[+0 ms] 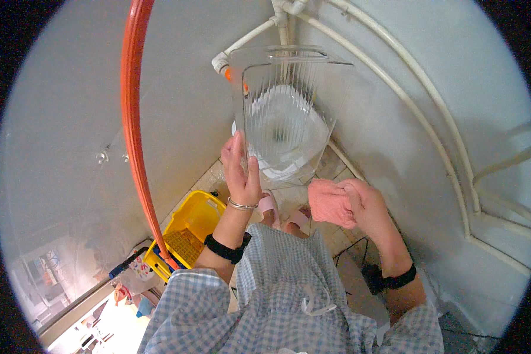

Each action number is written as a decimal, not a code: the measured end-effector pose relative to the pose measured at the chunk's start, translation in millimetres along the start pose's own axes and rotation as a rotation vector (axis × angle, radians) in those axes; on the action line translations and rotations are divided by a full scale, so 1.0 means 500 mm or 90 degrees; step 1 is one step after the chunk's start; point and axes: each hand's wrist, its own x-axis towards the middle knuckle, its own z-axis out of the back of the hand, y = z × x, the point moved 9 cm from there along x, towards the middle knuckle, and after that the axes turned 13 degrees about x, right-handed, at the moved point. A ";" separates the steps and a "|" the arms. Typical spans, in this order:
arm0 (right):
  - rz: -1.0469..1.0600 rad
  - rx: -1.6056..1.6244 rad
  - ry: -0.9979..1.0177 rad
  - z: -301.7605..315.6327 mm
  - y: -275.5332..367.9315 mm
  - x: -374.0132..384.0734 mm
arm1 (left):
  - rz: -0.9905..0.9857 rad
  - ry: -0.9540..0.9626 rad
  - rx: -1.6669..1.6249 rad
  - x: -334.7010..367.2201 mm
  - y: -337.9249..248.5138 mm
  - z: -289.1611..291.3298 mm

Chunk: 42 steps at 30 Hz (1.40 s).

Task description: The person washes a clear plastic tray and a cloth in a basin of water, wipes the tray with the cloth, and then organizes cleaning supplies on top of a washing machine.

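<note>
Grips the left edge of one clear ribbed container (289, 115) in the left hand (242, 177), with thumb and fingers pressed to it; clamps one folded pink cloth (330, 203) in the fingers of the right hand (367, 206). Holds the container up ahead of the feet, with the cloth apart from it, toward its lower right. Has both in hand, so seems partway along; cannot tell how much surface is wiped or left. Wears one bangle (242, 205), two dark wristbands (228, 251) and two pink sandals (267, 203). Has one yellow bucket (202, 206) and one orange pole (133, 106) to the left.
</note>
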 end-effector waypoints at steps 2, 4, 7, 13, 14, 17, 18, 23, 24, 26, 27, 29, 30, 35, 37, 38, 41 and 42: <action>0.016 0.062 -0.050 0.013 -0.011 0.000 | -0.024 -0.018 0.010 0.018 -0.018 0.013; -0.011 0.124 -0.075 0.020 -0.011 0.006 | -0.048 -0.043 0.026 0.034 -0.031 0.028; -0.062 0.173 -0.093 0.020 -0.001 0.044 | -0.078 -0.053 0.079 0.066 -0.055 0.055; 0.016 0.083 -0.118 0.041 0.040 0.116 | -0.175 -0.112 0.114 0.112 -0.117 0.093; 0.023 0.047 -0.108 0.046 0.076 0.106 | -0.177 -0.116 0.119 0.117 -0.127 0.098; 0.121 -0.275 -0.075 0.036 0.144 0.093 | -0.228 -0.144 0.133 0.144 -0.175 0.132; 0.165 -0.419 -0.066 0.025 0.163 0.088 | -0.269 -0.160 0.132 0.153 -0.189 0.146; 0.204 -0.574 -0.113 0.036 0.212 0.051 | -0.320 -0.154 0.176 0.170 -0.237 0.178; 0.184 -0.623 -0.125 0.042 0.219 0.048 | -0.326 -0.161 0.174 0.171 -0.245 0.184; 0.204 -0.591 -0.136 0.058 0.271 0.025 | -0.330 -0.170 0.186 0.174 -0.257 0.201; 0.211 -0.576 -0.141 0.066 0.289 0.015 | -0.327 -0.170 0.195 0.174 -0.260 0.204; 0.171 -0.578 -0.111 0.084 0.280 0.014 | -0.313 -0.172 0.193 0.176 -0.262 0.207; 0.151 -0.578 -0.094 0.094 0.273 0.012 | -0.302 -0.173 0.187 0.174 -0.260 0.208; 0.109 -0.359 -0.118 0.147 0.228 0.001 | -0.166 -0.141 0.150 0.169 -0.249 0.215; 0.044 -0.086 -0.087 0.158 0.177 0.007 | -0.064 -0.112 0.117 0.164 -0.224 0.202; -0.015 0.110 -0.044 0.151 0.136 0.011 | -0.016 -0.100 0.094 0.159 -0.213 0.197; -0.110 0.461 0.097 0.101 0.132 -0.027 | 0.093 -0.056 0.048 0.140 -0.171 0.192; -0.128 0.538 0.147 0.080 0.143 -0.044 | 0.106 -0.036 0.042 0.131 -0.157 0.193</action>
